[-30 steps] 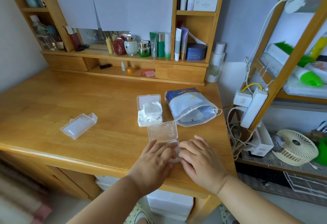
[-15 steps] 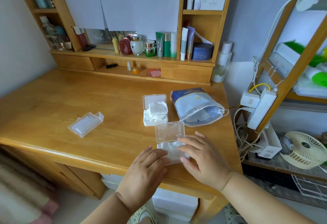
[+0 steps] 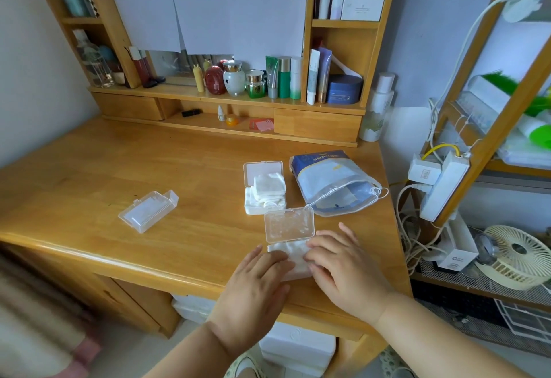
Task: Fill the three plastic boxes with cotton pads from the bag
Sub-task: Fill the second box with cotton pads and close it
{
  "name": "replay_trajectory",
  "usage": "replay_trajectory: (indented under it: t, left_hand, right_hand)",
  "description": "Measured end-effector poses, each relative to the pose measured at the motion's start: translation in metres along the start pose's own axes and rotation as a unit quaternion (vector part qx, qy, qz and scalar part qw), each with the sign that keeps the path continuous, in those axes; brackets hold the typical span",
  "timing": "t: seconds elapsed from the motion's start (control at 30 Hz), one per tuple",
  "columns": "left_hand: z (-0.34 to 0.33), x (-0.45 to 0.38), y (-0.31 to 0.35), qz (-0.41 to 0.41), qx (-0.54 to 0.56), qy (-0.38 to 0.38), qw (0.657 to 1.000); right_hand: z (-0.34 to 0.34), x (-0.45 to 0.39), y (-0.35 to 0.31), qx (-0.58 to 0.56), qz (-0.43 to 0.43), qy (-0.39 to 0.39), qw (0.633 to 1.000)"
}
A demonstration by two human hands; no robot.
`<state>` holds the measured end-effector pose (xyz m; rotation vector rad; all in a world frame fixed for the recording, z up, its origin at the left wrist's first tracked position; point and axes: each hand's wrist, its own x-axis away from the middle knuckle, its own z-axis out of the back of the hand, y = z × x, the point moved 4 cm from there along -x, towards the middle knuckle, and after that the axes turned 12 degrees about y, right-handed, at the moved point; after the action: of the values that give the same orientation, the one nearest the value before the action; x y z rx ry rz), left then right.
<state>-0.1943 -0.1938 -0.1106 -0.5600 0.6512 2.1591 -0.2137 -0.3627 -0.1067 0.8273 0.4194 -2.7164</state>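
Note:
A clear plastic box [image 3: 289, 224] lies open near the desk's front edge, its lid flipped back and its tray full of white cotton pads [image 3: 293, 253]. My left hand [image 3: 256, 283] and my right hand [image 3: 343, 264] press flat on those pads from either side, fingers straight. Behind it a second open box [image 3: 263, 169] holds a loose heap of pads. To its right lies the blue and clear drawstring bag [image 3: 331, 185], mouth open toward me. A third clear box [image 3: 149, 210] lies shut on the left of the desk.
The wooden desk [image 3: 119, 168] carries a shelf unit with cosmetic bottles and jars [image 3: 259, 79] along its back. A white bottle [image 3: 377, 109] stands at the back right corner. Right of the desk are a power strip with cables [image 3: 441, 186] and a small fan [image 3: 518, 255].
My hands drew back toward me, uncovering the pads in the near box, and now press on them again. The view shifted slightly left.

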Motion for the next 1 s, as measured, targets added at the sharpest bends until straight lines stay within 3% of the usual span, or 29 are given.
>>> replay_trajectory:
  t: [0.1,0.23,0.4,0.8,1.0]
  left_hand:
    - [0.001,0.010,-0.002,0.021,-0.049,0.018,0.998]
    - [-0.004,0.008,0.001,-0.003,-0.158,-0.013,0.987]
    - [-0.012,0.003,0.004,-0.064,-0.217,-0.032,0.973]
    - [-0.011,-0.003,0.001,-0.159,-0.251,-0.032,0.954]
    - [-0.010,-0.004,0.003,-0.114,-0.234,-0.030,0.965]
  right_hand:
    - [0.000,0.000,-0.009,-0.003,0.036,0.004,0.999]
    - [-0.009,0.005,-0.018,0.021,0.055,-0.049,0.997]
    - [-0.013,0.012,-0.021,0.066,0.048,-0.057,0.995]
    - [-0.015,0.009,-0.024,0.028,-0.021,-0.083,0.996]
    - [-0.015,0.008,-0.021,-0.006,-0.034,-0.101,0.994]
